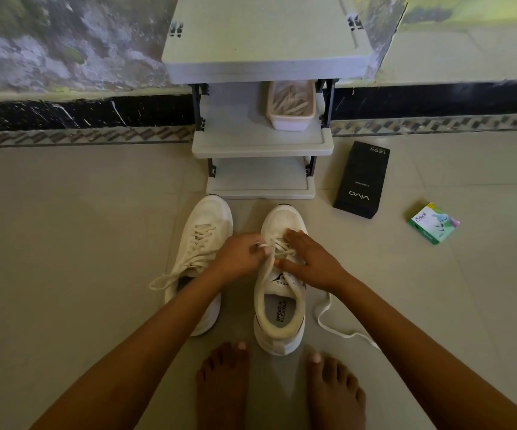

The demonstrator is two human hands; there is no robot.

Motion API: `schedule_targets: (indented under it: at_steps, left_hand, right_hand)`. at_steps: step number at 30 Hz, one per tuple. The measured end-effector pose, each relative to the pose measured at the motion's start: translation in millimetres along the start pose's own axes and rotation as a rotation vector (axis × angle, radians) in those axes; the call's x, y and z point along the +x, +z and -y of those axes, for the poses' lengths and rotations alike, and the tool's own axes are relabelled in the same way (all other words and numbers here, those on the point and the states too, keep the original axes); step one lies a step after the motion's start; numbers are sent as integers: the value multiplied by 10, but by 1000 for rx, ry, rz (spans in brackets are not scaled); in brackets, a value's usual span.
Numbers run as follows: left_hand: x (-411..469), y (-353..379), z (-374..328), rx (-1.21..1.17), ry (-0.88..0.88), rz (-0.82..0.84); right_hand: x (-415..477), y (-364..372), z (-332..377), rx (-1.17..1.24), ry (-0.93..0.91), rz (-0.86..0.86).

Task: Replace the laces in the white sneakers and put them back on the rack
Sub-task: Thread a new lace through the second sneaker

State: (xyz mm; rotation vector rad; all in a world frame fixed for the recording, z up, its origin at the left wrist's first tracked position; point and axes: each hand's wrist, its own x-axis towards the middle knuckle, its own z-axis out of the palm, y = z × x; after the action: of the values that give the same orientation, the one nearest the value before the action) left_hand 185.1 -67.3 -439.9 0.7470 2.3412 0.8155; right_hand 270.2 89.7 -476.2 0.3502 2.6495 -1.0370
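Two white sneakers stand on the tiled floor before a grey rack (262,144). The left sneaker (200,231) is laced, with a loose lace end trailing off to its left. Over the right sneaker (279,321) my left hand (240,259) pinches its white lace (266,274) near the eyelets. My right hand (310,262) rests on the shoe's upper with fingers spread, holding it down. The lace's other end (328,318) lies loose on the floor to the right.
A pale tub (291,124) holding several laces sits on the rack's middle shelf. A black phone box (362,181) and a small green box (434,223) lie on the floor to the right. My bare feet (223,386) are just behind the shoes.
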Motion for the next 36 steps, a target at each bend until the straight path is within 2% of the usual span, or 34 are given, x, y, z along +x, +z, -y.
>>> schedule_targets:
  at_steps: [2, 4, 5, 6, 7, 8, 11, 12, 13, 14, 16, 18, 19, 20, 22, 24, 26, 28, 32, 36]
  left_hand:
    - [-14, -140, -84, -515, -12, -18]
    - [3, -417, -155, -1223, -1, -100]
    - [15, -578, -162, -1480, 35, -147]
    - [29, -724, -155, -1594, 58, -199]
    - [56, -816, -122, -1565, 42, -241]
    - [91, -851, -77, -1383, -19, -263]
    - [146, -625, 63, -277, -242, -230]
    - [146, -479, 118, 26, -215, -182]
    - [134, -327, 157, 199, -136, -110]
    - [118, -202, 160, 256, -55, -32]
    - [112, -37, 121, 286, 30, 53]
    - [102, 17, 70, 337, 48, 60]
    - [112, 11, 37, 272, 57, 59]
    - [122, -30, 11, 118, 45, 50]
    - [101, -199, -66, -348, -46, -3]
    - [120, -429, -86, -766, -107, -124]
    - [116, -517, -78, -908, -88, -189]
    - [101, -479, -107, -878, -104, -196]
    - [155, -479, -98, -355, -175, -232]
    - [151, -435, -100, -131, -177, -191]
  right_hand:
    - [0, 15, -15, -5, -1, -8]
    - [3, 28, -24, 15, 8, -6]
    - [2, 35, -28, 28, 13, -6]
    - [5, 39, -25, 34, 15, -5]
    - [3, 39, -20, 35, 15, -3]
    - [4, 31, -18, 36, 14, -2]
    - [-2, -23, -12, 65, 3, -18]
    - [-4, -40, -10, 63, 6, -29]
    - [-5, -47, -9, 45, 15, -33]
    - [0, -46, -9, 21, 33, -26]
    - [10, -22, -17, -3, 93, 2]
    - [14, 21, -24, -3, 133, 8]
    - [12, 46, -28, -17, 137, -4]
    - [10, 71, -33, -44, 136, -21]
    - [8, 99, -49, -111, 122, -51]
    - [30, 104, -60, -134, 111, -59]
    - [77, 81, -49, -115, 118, -58]
    - [126, 38, -32, -92, 133, -49]
    - [113, 37, 9, -100, 140, -59]
    - [7, 25, 75, -63, 165, -193]
